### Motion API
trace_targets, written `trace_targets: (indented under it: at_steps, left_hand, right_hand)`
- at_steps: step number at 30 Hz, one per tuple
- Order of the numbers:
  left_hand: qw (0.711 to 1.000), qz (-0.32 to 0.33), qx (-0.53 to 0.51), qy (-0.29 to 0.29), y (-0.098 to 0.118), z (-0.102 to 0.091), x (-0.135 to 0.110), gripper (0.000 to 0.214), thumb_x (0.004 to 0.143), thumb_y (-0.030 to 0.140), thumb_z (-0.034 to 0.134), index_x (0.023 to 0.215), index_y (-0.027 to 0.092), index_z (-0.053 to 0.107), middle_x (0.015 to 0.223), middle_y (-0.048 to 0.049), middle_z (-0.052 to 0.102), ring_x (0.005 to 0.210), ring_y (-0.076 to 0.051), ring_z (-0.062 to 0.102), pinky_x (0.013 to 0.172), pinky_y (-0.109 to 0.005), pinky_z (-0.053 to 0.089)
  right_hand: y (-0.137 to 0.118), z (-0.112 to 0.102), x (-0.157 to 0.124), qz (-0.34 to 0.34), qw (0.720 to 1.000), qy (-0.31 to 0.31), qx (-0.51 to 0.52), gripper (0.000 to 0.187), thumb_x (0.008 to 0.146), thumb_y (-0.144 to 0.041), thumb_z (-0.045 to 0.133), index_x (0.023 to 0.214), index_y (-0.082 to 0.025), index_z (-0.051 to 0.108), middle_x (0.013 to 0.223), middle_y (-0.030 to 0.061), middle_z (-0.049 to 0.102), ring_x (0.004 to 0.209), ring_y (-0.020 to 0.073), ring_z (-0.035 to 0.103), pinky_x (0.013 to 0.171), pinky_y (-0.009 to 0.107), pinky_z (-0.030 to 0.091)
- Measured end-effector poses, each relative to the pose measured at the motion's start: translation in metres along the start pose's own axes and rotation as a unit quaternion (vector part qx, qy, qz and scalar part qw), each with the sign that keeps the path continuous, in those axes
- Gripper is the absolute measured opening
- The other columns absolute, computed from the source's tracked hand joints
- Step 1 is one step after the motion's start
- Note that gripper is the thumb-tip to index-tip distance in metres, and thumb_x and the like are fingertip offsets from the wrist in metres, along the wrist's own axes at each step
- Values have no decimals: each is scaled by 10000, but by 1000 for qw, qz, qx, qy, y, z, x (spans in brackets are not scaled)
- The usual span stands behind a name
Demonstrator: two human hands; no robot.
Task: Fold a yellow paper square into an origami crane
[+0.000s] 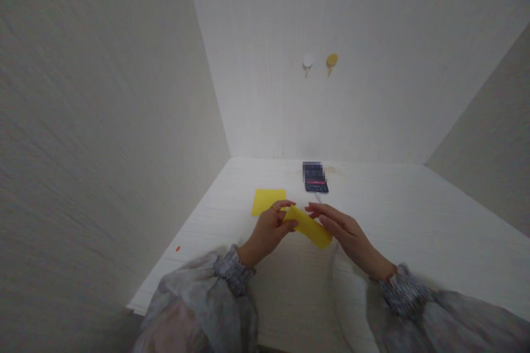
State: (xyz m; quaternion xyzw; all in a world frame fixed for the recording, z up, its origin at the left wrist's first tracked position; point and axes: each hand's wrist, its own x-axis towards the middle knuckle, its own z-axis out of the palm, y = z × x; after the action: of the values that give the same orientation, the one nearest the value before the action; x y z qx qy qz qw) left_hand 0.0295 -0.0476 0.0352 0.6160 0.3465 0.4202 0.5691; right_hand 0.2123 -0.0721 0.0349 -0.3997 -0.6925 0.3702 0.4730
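Note:
A strip of folded yellow paper (pixel 309 226) hangs above the table, slanting down to the right. My left hand (pixel 271 229) pinches its left end, with the thumb on the near side and a ring on one finger. Along the strip's upper right edge lies my right hand (pixel 343 231), its fingers stretched out and apart; whether it touches the paper I cannot tell. Behind my left hand, a flat square yellow sheet (pixel 268 198) rests on the table, one corner covered by that hand.
A phone (pixel 316 186) with a blurred screen lies at the back of the white table (pixel 397 215), a pale cable (pixel 318 197) running from it. Two round hooks, white (pixel 307 61) and yellow (pixel 332 59), are on the back wall. A small orange bit (pixel 178 248) lies left.

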Motion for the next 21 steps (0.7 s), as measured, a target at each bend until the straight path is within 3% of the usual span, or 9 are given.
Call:
trace_targets:
  at_steps: [3,6,10,13,21]
  left_hand:
    - [999,-4,29,-22,1,4,-3,375,665,218,584,1003,162,432,607,23,584,516,-69,516,485,-165,383]
    - [1000,3,-2,7,4,7,-3,374,638,210,613,960,167,429,624,21,597,528,-76,534,510,-179,406]
    - [993,15,-99,60,9,8,-1,365,566,167,668,862,159,455,769,-11,630,679,-111,585,629,-228,454]
    - [991,12,-110,72,10,8,-1,256,564,185,668,780,136,538,795,-18,638,730,-114,586,703,-242,453]
    - [993,-29,-42,106,14,10,-5,203,587,283,650,690,114,605,651,-24,641,555,-98,572,547,-215,476]
  right_hand:
    - [-2,9,4,45,995,32,-88,276,729,-370,507,927,-190,575,855,62,621,738,186,569,649,301,459]
    - [-6,14,4,53,992,38,-107,214,716,-380,515,772,-185,583,695,31,608,633,160,552,554,258,442]
    - [-11,18,3,94,993,64,-13,214,712,-391,513,740,-183,553,648,6,586,570,132,531,493,227,411]
    - [-12,20,3,130,985,83,80,218,685,-395,543,731,-182,535,617,-10,569,522,114,514,457,214,391]
    - [-13,23,2,153,968,85,179,216,648,-383,596,699,-189,518,593,-30,554,517,106,509,465,216,384]
